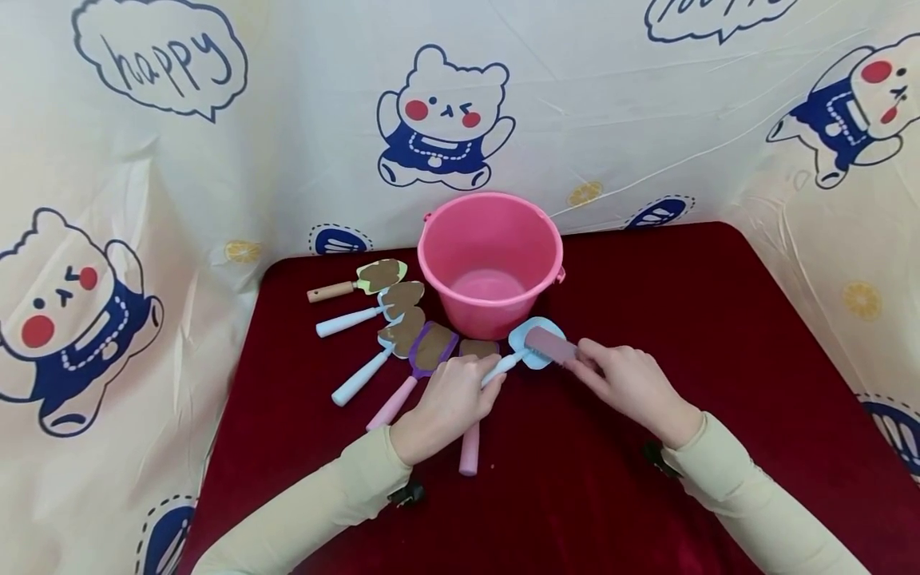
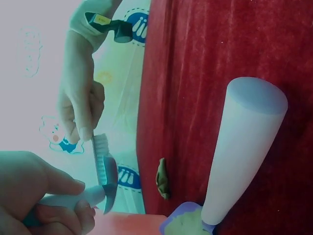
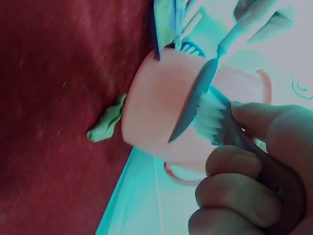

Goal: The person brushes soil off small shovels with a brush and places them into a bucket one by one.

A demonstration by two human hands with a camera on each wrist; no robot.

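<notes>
My left hand [image 1: 453, 395] grips the handle of a small light blue toy shovel [image 1: 541, 323], its blade raised in front of the pink bucket [image 1: 490, 315]. In my right hand [image 1: 632, 383] is a mauve-backed brush [image 1: 549, 345] with white bristles. The right wrist view shows those bristles [image 3: 209, 116] touching the face of the shovel blade [image 3: 188, 115]. Fingers of my right hand [image 3: 239, 196] curl round the brush handle. Below my left hand lies a pink-handled shovel [image 1: 469, 451] with brown stuff on its blade; the hand partly covers it.
Left of the bucket, several brown-smeared shovels fan out: a wood-handled one [image 1: 332, 291], blue-handled ones [image 1: 359, 382] and a purple-framed one [image 1: 434, 343]. A small crumpled green piece [image 2: 162, 178] lies on the dark red cloth [image 1: 611, 495]. A printed white curtain [image 1: 575, 120] surrounds the table.
</notes>
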